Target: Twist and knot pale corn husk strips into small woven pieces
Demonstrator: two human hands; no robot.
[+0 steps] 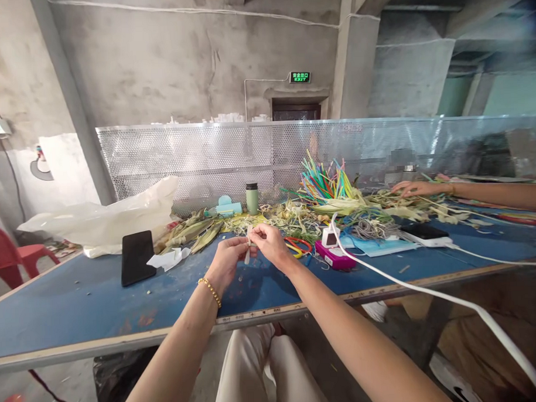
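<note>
My left hand (pixel 228 260) and my right hand (pixel 269 242) meet above the blue table (pixel 78 307), both pinched on a small pale strip (pixel 247 248) held upright between the fingertips. A gold bead bracelet (pixel 209 291) is on my left wrist. Just beyond the hands lies a heap of pale green and yellow strips (pixel 290 215). Red and yellow rings (pixel 298 245) lie to the right of my right hand.
A black phone (pixel 137 256), white paper scraps (pixel 168 258), a green flask (pixel 252 198), a bunch of coloured strips (pixel 326 181), a pink device (pixel 334 254) and a white cable (pixel 429 292) are on the table. Another person's hand (pixel 410 188) rests at the right. A red chair (pixel 10 257) stands left.
</note>
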